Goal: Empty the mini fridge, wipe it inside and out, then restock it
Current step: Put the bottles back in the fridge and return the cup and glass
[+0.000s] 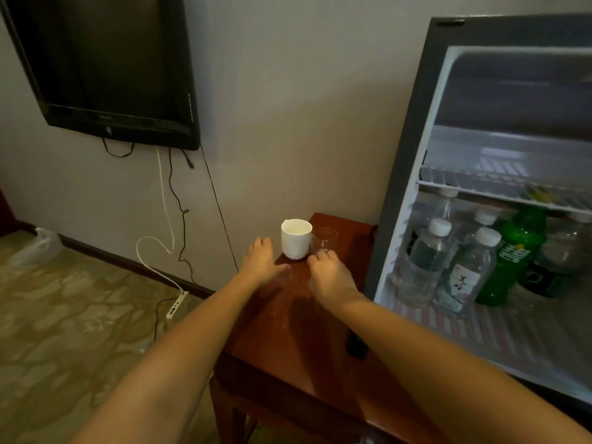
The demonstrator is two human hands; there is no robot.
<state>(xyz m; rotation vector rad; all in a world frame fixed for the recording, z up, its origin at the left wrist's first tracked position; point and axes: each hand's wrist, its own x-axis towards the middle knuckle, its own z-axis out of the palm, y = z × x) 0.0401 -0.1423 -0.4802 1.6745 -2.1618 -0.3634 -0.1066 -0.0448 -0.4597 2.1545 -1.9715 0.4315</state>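
forearms (179,331) span wooden table (262,331) beside open fridge (404,187).

Hotel-style guest room. Indicators: wall-mounted TV (105,65), patterned carpet (64,331), power strip (177,304) on floor, wooden side table (288,347) carrying white mug (296,239) and glass (325,240), open mini fridge (403,174) stocked with water bottles (464,274).

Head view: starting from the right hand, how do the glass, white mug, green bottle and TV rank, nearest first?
1. Glass, at the right hand's fingertips.
2. White mug, just left of it.
3. Green bottle, right, inside the fridge.
4. TV, up-left on the wall.
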